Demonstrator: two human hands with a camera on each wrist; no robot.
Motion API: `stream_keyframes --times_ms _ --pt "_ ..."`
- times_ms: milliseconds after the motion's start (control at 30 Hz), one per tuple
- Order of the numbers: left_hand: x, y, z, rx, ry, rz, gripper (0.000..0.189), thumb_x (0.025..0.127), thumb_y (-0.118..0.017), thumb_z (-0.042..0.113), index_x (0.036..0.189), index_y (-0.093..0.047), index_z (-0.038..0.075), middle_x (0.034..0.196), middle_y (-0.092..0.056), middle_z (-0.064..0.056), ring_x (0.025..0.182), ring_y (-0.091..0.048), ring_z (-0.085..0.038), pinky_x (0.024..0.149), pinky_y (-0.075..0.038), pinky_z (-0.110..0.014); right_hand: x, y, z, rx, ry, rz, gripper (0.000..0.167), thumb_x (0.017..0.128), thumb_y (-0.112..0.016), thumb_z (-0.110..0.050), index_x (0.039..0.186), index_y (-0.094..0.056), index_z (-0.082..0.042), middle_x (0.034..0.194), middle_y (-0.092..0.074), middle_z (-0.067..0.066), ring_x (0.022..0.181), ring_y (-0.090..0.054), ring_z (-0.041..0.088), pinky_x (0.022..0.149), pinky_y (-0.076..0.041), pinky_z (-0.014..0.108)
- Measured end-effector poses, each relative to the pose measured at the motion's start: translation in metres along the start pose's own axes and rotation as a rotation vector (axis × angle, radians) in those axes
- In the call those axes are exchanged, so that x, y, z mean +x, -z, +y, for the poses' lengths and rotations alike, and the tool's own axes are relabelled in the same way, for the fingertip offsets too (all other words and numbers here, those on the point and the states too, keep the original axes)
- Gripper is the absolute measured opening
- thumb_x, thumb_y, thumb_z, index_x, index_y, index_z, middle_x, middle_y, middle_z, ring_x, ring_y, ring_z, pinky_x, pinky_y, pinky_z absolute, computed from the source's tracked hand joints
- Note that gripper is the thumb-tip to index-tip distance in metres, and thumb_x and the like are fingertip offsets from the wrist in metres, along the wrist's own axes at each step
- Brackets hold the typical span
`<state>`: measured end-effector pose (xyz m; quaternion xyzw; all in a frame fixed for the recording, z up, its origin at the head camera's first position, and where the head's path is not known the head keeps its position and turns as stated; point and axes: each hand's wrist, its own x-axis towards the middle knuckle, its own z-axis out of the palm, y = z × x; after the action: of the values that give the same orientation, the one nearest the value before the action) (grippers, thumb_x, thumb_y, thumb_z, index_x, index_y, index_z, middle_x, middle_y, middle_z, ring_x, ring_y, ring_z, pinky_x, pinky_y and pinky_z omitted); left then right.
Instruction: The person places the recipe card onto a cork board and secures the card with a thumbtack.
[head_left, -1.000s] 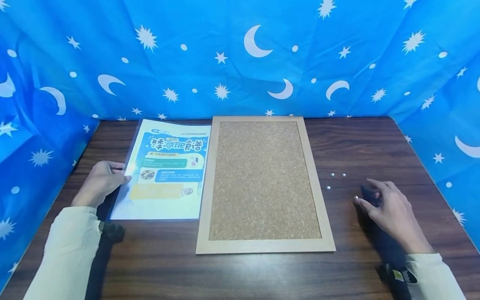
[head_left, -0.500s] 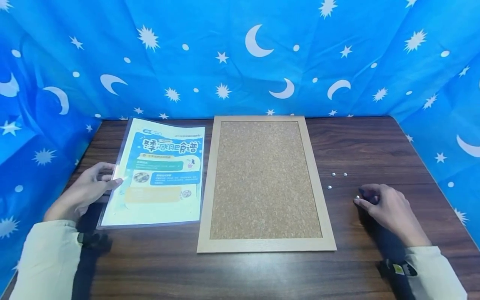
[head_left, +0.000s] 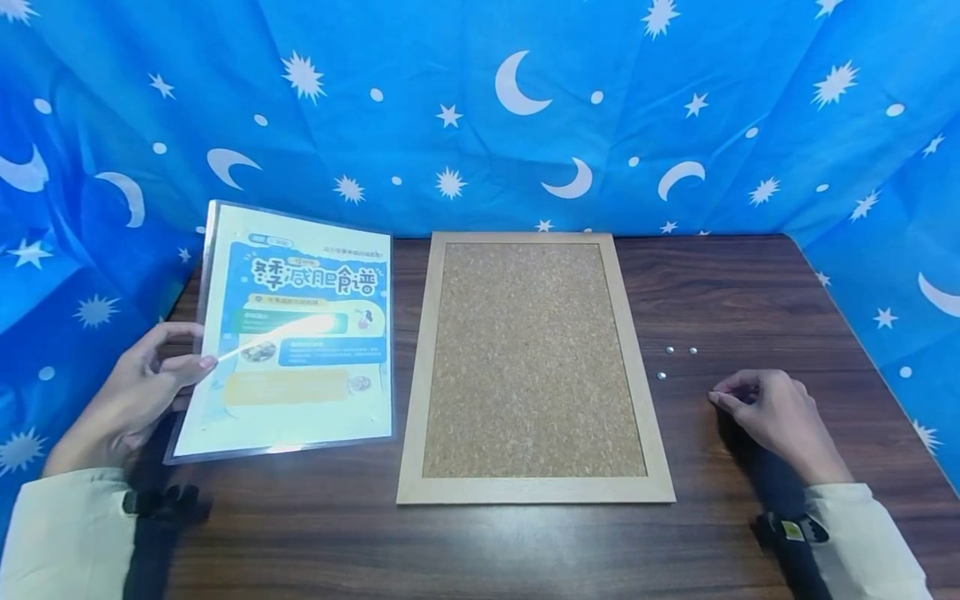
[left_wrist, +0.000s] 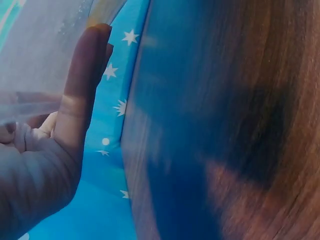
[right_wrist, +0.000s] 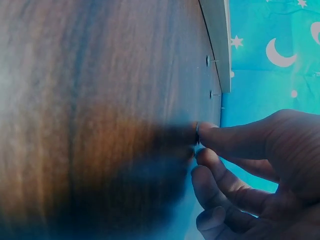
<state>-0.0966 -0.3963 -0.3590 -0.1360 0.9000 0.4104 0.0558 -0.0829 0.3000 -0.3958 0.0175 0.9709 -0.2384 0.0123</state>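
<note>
My left hand (head_left: pixel 138 387) grips the left edge of a laminated poster (head_left: pixel 307 425) with a blue heading in Chinese characters, thumb on its face. The poster stands tilted, its top edge overlapping the backdrop in the head view. From the left wrist view the left hand (left_wrist: pixel 55 135) shows with one finger stretched behind the clear sheet. On the right, my right hand (head_left: pixel 780 421) has thumb and fingertips together low at the tabletop. In the right wrist view these fingertips pinch a thumbtack (right_wrist: pixel 197 133), hidden from the head view.
A cork board (head_left: pixel 532 358) in a light wooden frame (head_left: pixel 536 491) lies mid-table. Between it and my right hand are three loose thumbtacks (head_left: pixel 670 350), points up in the right wrist view (right_wrist: pixel 211 94). A blue star-and-moon curtain (head_left: pixel 450 100) borders the dark wooden table (head_left: pixel 525 550).
The left hand has drawn the poster leftward, away from the frame, and raised it from lying flatter to tilted. The right fingertips have closed on a thumbtack.
</note>
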Motion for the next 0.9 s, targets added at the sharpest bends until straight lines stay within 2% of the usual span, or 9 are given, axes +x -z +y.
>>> stream_keyframes --times_ms 133,200,267,367,533,700,900 --pt "-0.002 0.001 0.002 0.003 -0.020 0.058 0.052 0.101 -0.058 0.042 0.146 -0.037 0.027 0.140 -0.047 -0.026 0.084 -0.066 -0.010 0.070 -0.062 -0.037 0.000 -0.001 0.000 0.007 -0.019 -0.001 0.016 0.093 -0.073 -0.018 0.090 -0.078 -0.002 0.086 -0.073 0.014 0.067 -0.056 0.020 0.060 -0.039 0.032" --pt "-0.003 0.002 0.004 -0.011 -0.025 0.072 0.048 0.102 -0.058 0.041 0.144 -0.038 0.031 0.139 -0.048 -0.023 0.081 -0.065 -0.002 0.067 -0.061 -0.029 0.000 -0.001 0.000 0.011 -0.021 0.003 0.016 0.093 -0.073 -0.017 0.090 -0.077 -0.002 0.084 -0.073 0.013 0.066 -0.054 0.021 0.059 -0.038 0.032" --pt "-0.004 0.004 0.008 -0.032 -0.022 0.078 0.047 0.101 -0.058 0.041 0.143 -0.038 0.035 0.137 -0.050 -0.019 0.079 -0.064 0.003 0.066 -0.060 -0.027 0.000 -0.001 0.000 0.016 -0.018 0.013 0.015 0.094 -0.072 -0.016 0.090 -0.077 -0.002 0.083 -0.072 0.013 0.064 -0.052 0.020 0.058 -0.036 0.032" --pt "-0.006 0.006 0.014 -0.068 -0.015 0.075 0.046 0.100 -0.059 0.042 0.142 -0.038 0.039 0.137 -0.051 -0.019 0.078 -0.065 0.005 0.066 -0.060 -0.027 -0.001 0.000 -0.001 0.034 -0.014 0.025 0.015 0.095 -0.071 -0.015 0.092 -0.076 -0.001 0.079 -0.070 0.011 0.058 -0.047 0.020 0.054 -0.033 0.032" --pt "-0.009 0.007 0.024 -0.101 0.008 0.068 0.051 0.099 -0.058 0.046 0.145 -0.035 0.043 0.145 -0.047 -0.019 0.081 -0.064 0.007 0.069 -0.058 -0.023 -0.003 0.004 -0.003 0.049 -0.006 0.044 0.014 0.095 -0.070 -0.013 0.094 -0.074 0.000 0.078 -0.068 0.010 0.058 -0.048 0.021 0.053 -0.036 0.032" --pt "-0.009 -0.003 0.039 -0.131 0.012 0.059 0.056 0.099 -0.058 0.047 0.148 -0.033 0.044 0.147 -0.045 -0.015 0.088 -0.064 0.002 0.072 -0.057 -0.021 -0.004 0.007 -0.007 0.064 -0.040 0.036 0.014 0.096 -0.069 -0.013 0.098 -0.073 0.001 0.079 -0.067 0.011 0.063 -0.051 0.023 0.053 -0.039 0.033" --pt "-0.004 -0.027 0.058 -0.177 -0.019 0.030 0.049 0.100 -0.058 0.041 0.145 -0.038 0.042 0.146 -0.049 -0.017 0.092 -0.067 -0.004 0.075 -0.059 -0.025 -0.002 0.007 -0.012 0.077 -0.061 0.029 0.018 0.097 -0.069 -0.016 0.100 -0.073 0.001 0.085 -0.069 0.014 0.066 -0.052 0.023 0.055 -0.039 0.032"
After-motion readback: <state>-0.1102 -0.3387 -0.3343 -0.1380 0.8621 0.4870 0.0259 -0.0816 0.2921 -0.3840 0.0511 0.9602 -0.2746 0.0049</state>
